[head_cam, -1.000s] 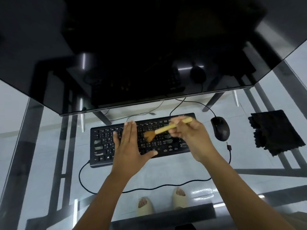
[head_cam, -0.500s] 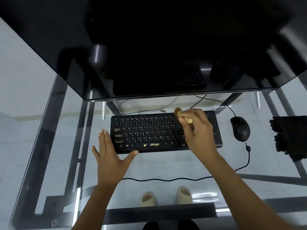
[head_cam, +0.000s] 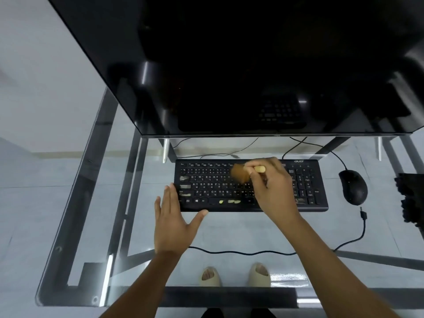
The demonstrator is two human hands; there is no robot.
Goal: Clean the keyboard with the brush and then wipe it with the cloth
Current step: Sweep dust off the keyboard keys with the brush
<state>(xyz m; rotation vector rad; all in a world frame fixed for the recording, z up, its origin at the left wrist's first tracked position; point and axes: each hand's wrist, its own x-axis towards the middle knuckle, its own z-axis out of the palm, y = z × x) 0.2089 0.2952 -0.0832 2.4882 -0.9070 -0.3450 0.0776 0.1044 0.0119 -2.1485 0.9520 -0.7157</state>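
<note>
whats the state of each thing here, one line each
brush: gripped in right hand, bristles on the upper key rows, blurred
right hand: shut on the brush handle
left hand: open, flat at the keyboard's near left corner
keyboard: flat on the glass desk, pale bits on the space bar
cloth: lying at the right edge, untouched
mouse: right of keyboard, untouched
monitor: screen dark

left hand [head_cam: 172, 222]: flat, palm down, fingers together pointing forward, thumb spread to the right | right hand [head_cam: 274, 188]: fingers curled closed in a grip, knuckles up, wrist bent inward | both forearms bare, reaching forward from the bottom edge
</note>
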